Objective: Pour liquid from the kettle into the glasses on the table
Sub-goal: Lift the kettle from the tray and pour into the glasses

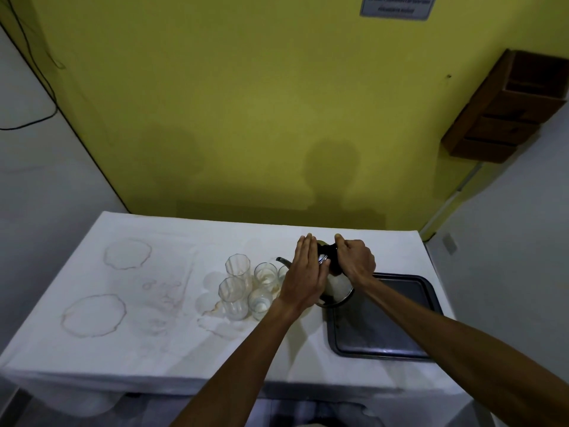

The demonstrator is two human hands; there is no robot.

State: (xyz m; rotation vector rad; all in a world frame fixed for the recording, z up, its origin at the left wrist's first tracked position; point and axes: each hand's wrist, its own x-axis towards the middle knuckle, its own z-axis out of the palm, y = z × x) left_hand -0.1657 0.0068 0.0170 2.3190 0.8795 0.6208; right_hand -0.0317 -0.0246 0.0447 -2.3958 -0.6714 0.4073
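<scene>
Kettle: the metal kettle (337, 288) is tilted toward the glasses, its base lifted above the near-left corner of the dark tray (400, 331), its thin spout (281, 261) reaching over the cluster.
Right hand: the right hand (354, 260) is wrapped around the black handle (331, 257) on top, fingers closed on it; this is the proper hold, since the handle carries the weight and stays cooler than the body.
Left hand: the left hand (308, 272) lies flat against the kettle's lid and side, fingers stretched out and together, pressing, not clasping; it steadies the tilt and likely keeps the lid from sliding.
Kettle handling: rigid and smooth, probably heavy if well filled, with weight that shifts as liquid runs forward; the polished wall looks slippery and may be hot, so I judge the handle the only safe grip.
Glasses: five clear glasses (237, 266) stand upright, packed close or touching, on the white desk (154, 349) just left of the kettle; at least two hold a little liquid.
Glass handling: light, brittle, easily toppled; a knock from the spout could tip one into its neighbours.
Cloth: brown rings and a wet-looking stain under the glasses suggest spills happen, so a slow, fine stream is wanted.
Stream: whether liquid is leaving the spout, I cannot tell.
</scene>
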